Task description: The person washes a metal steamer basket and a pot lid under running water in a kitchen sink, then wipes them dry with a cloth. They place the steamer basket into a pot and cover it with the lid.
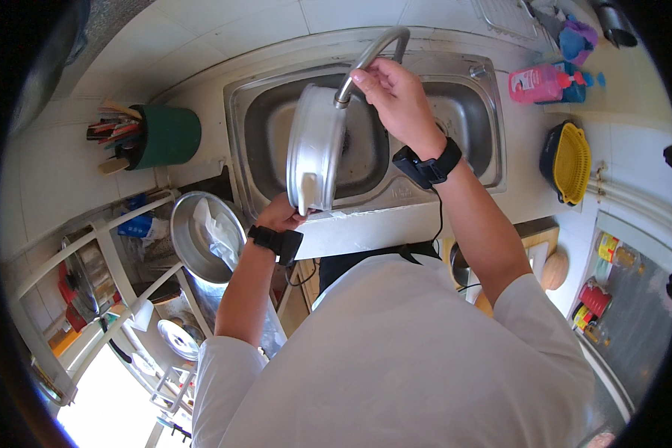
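A round silver metal pot (313, 145) is held tilted on its side above the left basin of a steel double sink (257, 112). My left hand (283, 214) grips its lower edge, near a pale handle (307, 191); the fingers are partly hidden behind the pot. The curved metal faucet spout (369, 53) ends right at the upper part of the pot. Around the spout, close to its end, are the fingers of my right hand (395, 95). Whether water runs cannot be told.
Left of the sink lies a green utensil holder (171, 136). A large steel pot (182, 246) with a white bag inside stands by my left forearm, beside a white rack (112, 263). Pink soap bottle (532, 84) and yellow basket (572, 162) are on the right.
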Available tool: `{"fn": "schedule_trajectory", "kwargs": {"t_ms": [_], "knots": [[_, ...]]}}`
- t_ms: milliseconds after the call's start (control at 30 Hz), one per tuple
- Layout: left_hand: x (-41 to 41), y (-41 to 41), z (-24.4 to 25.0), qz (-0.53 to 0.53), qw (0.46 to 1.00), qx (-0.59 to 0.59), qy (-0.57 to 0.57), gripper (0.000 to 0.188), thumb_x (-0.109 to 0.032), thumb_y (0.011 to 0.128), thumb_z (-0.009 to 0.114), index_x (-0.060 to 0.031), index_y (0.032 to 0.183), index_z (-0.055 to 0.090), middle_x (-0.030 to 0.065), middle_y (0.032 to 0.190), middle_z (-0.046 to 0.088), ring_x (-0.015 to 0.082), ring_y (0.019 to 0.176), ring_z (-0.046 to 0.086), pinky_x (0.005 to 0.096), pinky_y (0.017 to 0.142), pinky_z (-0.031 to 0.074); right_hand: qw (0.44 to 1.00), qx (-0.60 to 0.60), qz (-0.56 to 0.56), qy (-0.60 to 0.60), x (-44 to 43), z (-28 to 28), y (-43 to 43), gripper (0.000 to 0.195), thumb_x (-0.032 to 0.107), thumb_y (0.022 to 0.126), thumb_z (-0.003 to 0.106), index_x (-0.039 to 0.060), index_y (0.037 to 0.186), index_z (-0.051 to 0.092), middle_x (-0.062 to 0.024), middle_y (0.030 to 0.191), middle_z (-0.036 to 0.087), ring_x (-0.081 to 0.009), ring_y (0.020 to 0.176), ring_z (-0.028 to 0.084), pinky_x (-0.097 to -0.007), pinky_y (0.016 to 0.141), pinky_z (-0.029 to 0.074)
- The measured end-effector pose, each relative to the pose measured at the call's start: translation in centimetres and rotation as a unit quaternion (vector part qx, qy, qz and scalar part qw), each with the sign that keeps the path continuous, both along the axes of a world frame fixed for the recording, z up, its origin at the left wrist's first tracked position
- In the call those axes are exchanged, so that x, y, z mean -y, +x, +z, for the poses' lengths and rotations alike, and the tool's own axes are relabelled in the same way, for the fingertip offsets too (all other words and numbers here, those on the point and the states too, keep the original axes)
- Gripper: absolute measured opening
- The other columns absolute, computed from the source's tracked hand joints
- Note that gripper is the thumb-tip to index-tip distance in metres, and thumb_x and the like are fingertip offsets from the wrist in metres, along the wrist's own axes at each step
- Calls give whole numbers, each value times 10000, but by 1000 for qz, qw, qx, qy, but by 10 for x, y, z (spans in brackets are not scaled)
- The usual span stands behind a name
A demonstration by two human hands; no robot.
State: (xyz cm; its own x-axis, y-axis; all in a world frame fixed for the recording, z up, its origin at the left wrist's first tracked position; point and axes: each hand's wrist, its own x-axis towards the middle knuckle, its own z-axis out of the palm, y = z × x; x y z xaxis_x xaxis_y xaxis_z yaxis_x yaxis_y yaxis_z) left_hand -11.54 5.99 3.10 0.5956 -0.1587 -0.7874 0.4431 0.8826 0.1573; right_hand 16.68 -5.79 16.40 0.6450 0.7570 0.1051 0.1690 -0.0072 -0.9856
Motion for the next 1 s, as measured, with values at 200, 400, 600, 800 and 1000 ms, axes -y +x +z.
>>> {"fn": "schedule_trajectory", "kwargs": {"t_ms": [200,400,600,800,1000], "knots": [[12,20,-4,13,984,-24,-174,235,-148,1021,449,72,997,529,39,651,512,47,489,464,143,353,350,999,-10,16,-28,4,-7,-7,219,173,975,617,-31,1053,632,-27,893,677,-70,812,607,-230,724,488],[29,46,-2,36,970,-87,-226,259,-164,1031,426,75,1004,521,21,628,486,43,459,442,149,337,326,1000,-26,15,-11,14,-6,-7,226,178,973,618,-39,1034,637,-37,896,686,-74,808,614,-231,727,491],[41,56,-15,82,960,-83,-256,282,-112,1034,404,128,1166,470,104,821,548,58,515,477,159,375,346,1000,3,-17,3,20,-10,-14,291,297,924,669,6,917,660,-59,684,617,-145,590,545,-286,560,443],[46,61,-22,80,960,-72,-257,350,-72,1038,364,134,1318,394,132,843,560,65,538,492,165,389,337,1000,4,1,-30,24,-8,-15,252,225,956,643,-21,1012,646,-39,815,671,-78,721,585,-250,659,477],[50,69,-21,108,946,-61,-301,367,-89,1041,379,131,1335,373,137,876,592,56,515,480,168,376,323,1000,-7,-8,13,26,-7,-16,318,309,911,679,-9,917,661,-82,728,641,-160,640,579,-299,601,468]]}}
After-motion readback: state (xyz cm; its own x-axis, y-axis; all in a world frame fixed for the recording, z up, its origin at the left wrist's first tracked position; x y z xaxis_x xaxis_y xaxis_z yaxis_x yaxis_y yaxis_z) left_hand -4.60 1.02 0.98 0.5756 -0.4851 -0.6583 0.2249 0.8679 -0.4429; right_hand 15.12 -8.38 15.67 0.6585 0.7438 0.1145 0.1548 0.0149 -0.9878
